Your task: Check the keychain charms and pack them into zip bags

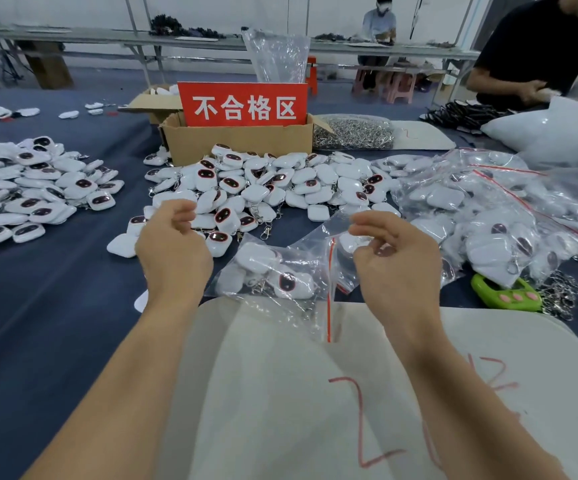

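Keychain charms (263, 188), white with dark red-rimmed faces and metal clasps, lie in a loose heap in the middle of the table (55, 289), just beyond my fingers. My left hand (173, 247) hovers over the near edge of that heap, its fingers loosely curled and holding nothing. My right hand (395, 258) is raised beside it, well apart from it, with thumb and fingers pinching a clear zip bag (344, 268) with a red seal strip. The bag hangs down from my fingertips toward the white mat (315, 393) in front of me, which bears red pen marks. Whether there is a charm inside this bag I cannot tell.

Between my hands a filled zip bag (267, 271) lies flat, partly on the mat's far edge, with several charms in it. To the right sits a mound of packed bags (488, 216), and near it a green gadget (502, 292) with pink buttons. A second heap of charms (31, 188) covers the left of the table. Behind the middle heap stands a cardboard box (239, 143) carrying a red sign (242, 103) with white characters, and a bag of metal rings (353, 133) lies just beside the box on its right. A person in a dark top (523, 46) is at the far right corner.
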`<state>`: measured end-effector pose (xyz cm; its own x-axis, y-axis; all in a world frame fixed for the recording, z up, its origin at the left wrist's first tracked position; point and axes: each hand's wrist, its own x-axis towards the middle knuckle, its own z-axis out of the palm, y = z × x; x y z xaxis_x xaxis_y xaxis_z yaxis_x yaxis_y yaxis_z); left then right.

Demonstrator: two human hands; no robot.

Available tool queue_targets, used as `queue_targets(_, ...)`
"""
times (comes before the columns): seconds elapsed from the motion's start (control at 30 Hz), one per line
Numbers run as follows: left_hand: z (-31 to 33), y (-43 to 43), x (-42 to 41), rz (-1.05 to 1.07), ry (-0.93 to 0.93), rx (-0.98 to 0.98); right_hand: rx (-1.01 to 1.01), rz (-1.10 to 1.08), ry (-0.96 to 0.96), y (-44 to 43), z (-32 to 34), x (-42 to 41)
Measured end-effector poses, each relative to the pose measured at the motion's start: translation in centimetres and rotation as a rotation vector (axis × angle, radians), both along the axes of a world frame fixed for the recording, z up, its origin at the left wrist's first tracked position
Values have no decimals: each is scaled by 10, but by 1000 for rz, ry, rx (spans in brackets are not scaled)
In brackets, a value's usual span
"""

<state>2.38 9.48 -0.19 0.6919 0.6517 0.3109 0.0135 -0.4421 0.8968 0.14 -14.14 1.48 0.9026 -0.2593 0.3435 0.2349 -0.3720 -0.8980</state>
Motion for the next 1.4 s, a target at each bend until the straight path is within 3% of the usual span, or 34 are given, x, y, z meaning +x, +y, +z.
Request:
queue_targets(0.17,-8,-8,12,-214,424,287,-229,182,-133,10,-1,-8)
queue_targets(0.27,-11,-5,14,-243,471,357,-536,398,-93,23,-7,-10)
queue_targets(0.33,-15,-3,15,-227,446,372,-620,527,89,25,-10,-9)
queue_targets(0.43,-18,-2,17,-209,429,402,-476,568,236,20,-10,-6)
queue_targets(0.6,-20,-3,18,-191,414,425,-488,448,28,32,-15,-8)
queue_targets(0.73,-20,-2,17,-190,408,427,-577,571,89,39,-16,-8)
queue_targets(0.9,-20,-1,18,-191,436,415,-168,531,298,28,-12,-2)
queue_targets(1.03,-20,-1,15,-198,431,416,-125,362,165,25,-16,-3)
queue_targets(1.13,-20,-4,13,-185,421,437,-114,262,168,21,-18,-2)
queue_targets(1.27,-15,-4,11,-102,275,384,-117,168,171,14,-16,3)
queue_targets(1.4,-4,-7,6,-55,62,157,-74,128,117,15,-13,1)
